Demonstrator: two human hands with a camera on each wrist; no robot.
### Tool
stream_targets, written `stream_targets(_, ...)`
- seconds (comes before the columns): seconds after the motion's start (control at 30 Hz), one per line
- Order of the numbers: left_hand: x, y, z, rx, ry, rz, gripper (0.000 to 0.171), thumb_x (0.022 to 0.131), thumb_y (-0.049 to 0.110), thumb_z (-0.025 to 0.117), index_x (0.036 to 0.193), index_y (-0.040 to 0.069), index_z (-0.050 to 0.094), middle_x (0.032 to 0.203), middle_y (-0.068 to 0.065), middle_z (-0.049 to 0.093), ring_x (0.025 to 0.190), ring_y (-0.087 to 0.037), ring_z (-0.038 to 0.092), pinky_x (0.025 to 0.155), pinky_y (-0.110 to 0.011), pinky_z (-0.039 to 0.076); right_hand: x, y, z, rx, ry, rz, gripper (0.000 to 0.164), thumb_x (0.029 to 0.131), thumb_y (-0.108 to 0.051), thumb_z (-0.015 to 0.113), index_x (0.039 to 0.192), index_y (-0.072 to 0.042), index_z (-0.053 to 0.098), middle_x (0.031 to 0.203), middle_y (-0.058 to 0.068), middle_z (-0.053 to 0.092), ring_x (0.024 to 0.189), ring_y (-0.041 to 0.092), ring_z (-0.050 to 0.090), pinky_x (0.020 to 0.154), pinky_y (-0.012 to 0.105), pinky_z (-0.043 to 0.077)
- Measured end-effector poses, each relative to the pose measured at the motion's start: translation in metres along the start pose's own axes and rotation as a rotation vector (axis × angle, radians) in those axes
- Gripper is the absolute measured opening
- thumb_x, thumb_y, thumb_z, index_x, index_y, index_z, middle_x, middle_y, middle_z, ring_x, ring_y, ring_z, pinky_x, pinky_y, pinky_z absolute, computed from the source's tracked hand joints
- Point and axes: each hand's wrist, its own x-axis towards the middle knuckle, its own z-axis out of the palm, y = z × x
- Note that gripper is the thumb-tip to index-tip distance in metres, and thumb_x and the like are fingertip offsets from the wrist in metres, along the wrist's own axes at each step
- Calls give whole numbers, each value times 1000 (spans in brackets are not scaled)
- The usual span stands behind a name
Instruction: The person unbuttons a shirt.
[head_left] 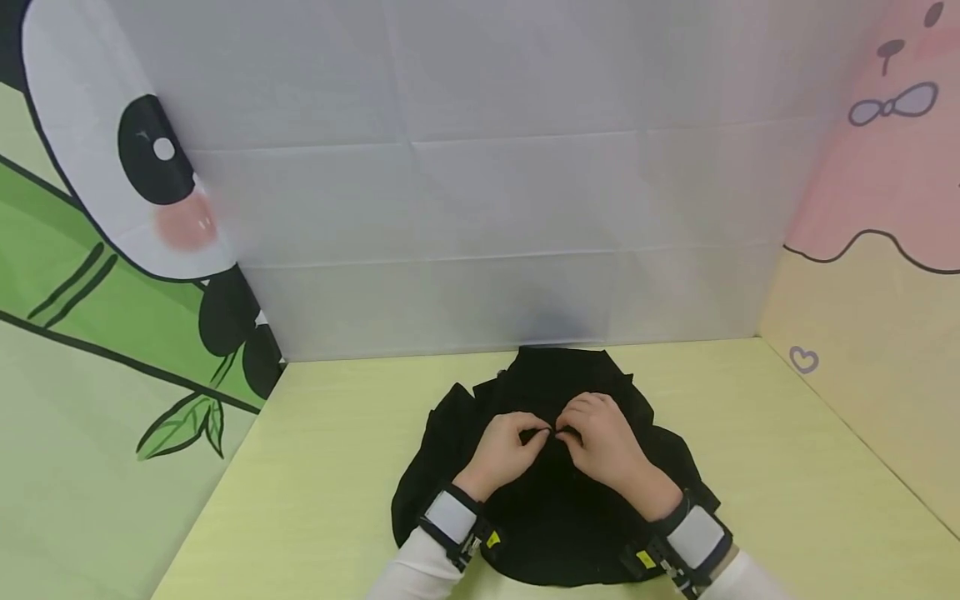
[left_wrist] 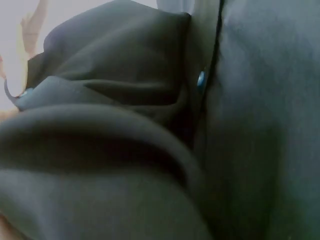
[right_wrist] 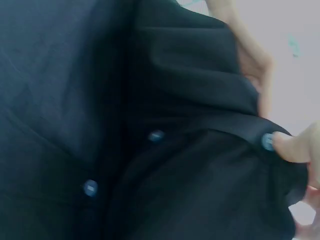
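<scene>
A black button-up shirt (head_left: 570, 525) lies bunched on the table, its front facing up. Near its middle my left hand (head_left: 504, 450) pinches the cloth between thumb and fingers. Close beside it my right hand (head_left: 603, 437) pinches the shirt too, the two sets of fingertips almost meeting. In the right wrist view the right thumb (right_wrist: 295, 147) presses at a small bluish button (right_wrist: 268, 142) on the front edge. Further buttons show lower down, one button (right_wrist: 90, 188) at lower left. A raised fold of cloth fills the left wrist view, with another button (left_wrist: 201, 79) behind it.
The shirt rests on a pale yellow tabletop (head_left: 315, 492). A whitish sheet (head_left: 480, 200) hangs along the back. Printed panels stand at both sides, a green panel (head_left: 75, 250) on the left and a pink and cream panel (head_left: 870, 317) on the right.
</scene>
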Motion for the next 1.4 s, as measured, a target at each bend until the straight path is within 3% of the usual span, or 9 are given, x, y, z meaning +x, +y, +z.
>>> stream_targets(0.17, 0, 2, 2, -155, 66, -96, 13, 88, 8, 60, 90, 3, 72, 90, -9, 72, 62, -9, 55, 60, -18, 47, -5, -3, 14, 54, 219, -6, 19, 65, 1, 78, 72, -11, 65, 75, 2, 65, 78, 20, 59, 72, 36, 48)
stream_targets(0.37, 1, 1, 7, -285, 139, -198, 15, 89, 9, 60, 89, 0, 72, 91, -13, 71, 80, -17, 62, 67, -18, 48, -10, -7, 27, 178, 380, -19, 17, 64, 6, 77, 71, -6, 68, 79, 6, 66, 79, 22, 60, 73, 31, 49)
stream_targets(0.6, 2, 9, 6, -293, 159, -250, 13, 88, 3, 60, 88, -3, 71, 90, -16, 71, 78, -17, 61, 64, -17, 46, -13, -8, 28, 229, 384, -20, 21, 60, 10, 76, 72, -5, 71, 79, 6, 69, 75, 19, 62, 71, 24, 51)
stream_targets(0.83, -1, 33, -9, -296, 165, -225, 13, 87, 1, 59, 86, -6, 70, 89, -19, 70, 74, -12, 59, 62, -16, 45, -13, -3, 26, 234, 355, 11, 28, 59, 8, 79, 82, -6, 72, 79, 3, 69, 74, 15, 63, 70, 17, 51)
stream_targets(0.93, -1, 31, -7, -292, 158, -236, 13, 87, -1, 58, 86, -7, 70, 89, -20, 70, 76, -15, 59, 63, -17, 45, -13, 0, 28, 244, 339, 0, 29, 58, 9, 80, 82, -6, 72, 79, 2, 68, 72, 14, 62, 68, 17, 51)
stream_targets(1.0, -1, 20, -1, -300, 159, -235, 13, 87, 0, 59, 86, -6, 70, 89, -19, 70, 75, -15, 59, 63, -17, 45, -14, 2, 29, 265, 319, -14, 24, 63, 6, 78, 82, -7, 71, 78, 1, 66, 70, 13, 61, 67, 17, 50)
stream_targets(1.1, -1, 7, 8, -305, 153, -239, 12, 87, 3, 60, 87, -2, 71, 90, -16, 71, 76, -11, 58, 64, -17, 46, -16, 4, 31, 292, 306, -52, 3, 80, -5, 70, 83, -6, 70, 76, 2, 64, 66, 13, 60, 64, 17, 50)
stream_targets(1.2, -2, 3, 10, -320, 145, -240, 12, 88, 6, 61, 87, 0, 72, 88, -14, 71, 71, -5, 55, 62, -16, 45, -18, 5, 31, 276, 312, -90, 23, 93, -19, 54, 82, -6, 69, 74, 2, 63, 64, 13, 59, 61, 18, 49)
stream_targets(1.4, -2, 3, 9, -353, 145, -222, 14, 88, 8, 61, 87, -1, 72, 88, -16, 70, 69, -2, 53, 61, -17, 45, -18, 6, 30, 223, 351, -120, 35, 97, -24, 44, 79, -6, 70, 74, 4, 65, 65, 16, 61, 60, 22, 51)
